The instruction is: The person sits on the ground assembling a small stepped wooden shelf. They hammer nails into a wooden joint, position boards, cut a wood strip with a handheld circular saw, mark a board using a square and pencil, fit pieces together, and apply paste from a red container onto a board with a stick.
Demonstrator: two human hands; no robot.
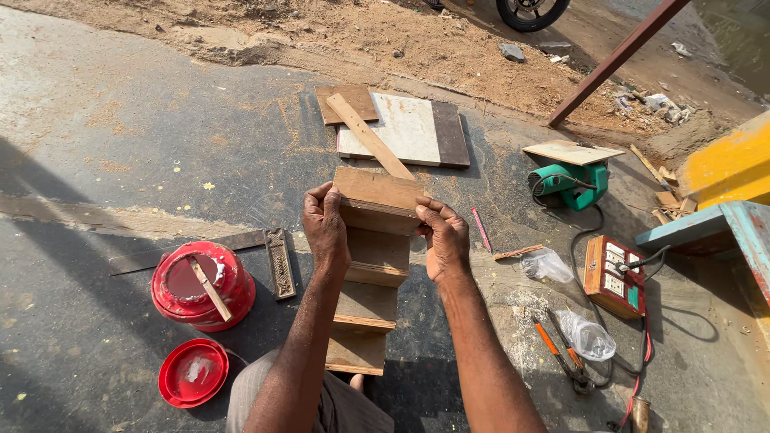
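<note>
Both hands clasp the top of a stepped brown wooden rack [370, 273] that runs out from the person's lap over the concrete floor [104, 144]: the left hand [325, 228] wraps its left edge, the right hand [443, 238] pinches the right, likely squaring the uppermost block. Within left reach stand an open red glue tub with a wooden stick [203, 285] and its red lid [192, 373]. To the right lie a green power tool [571, 183] and a brown switch box [614, 275].

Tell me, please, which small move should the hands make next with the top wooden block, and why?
Probably press the top wooden block down squarely: the left hand and right hand grip its two sides, and it sits on the stepped wooden stack.
</note>
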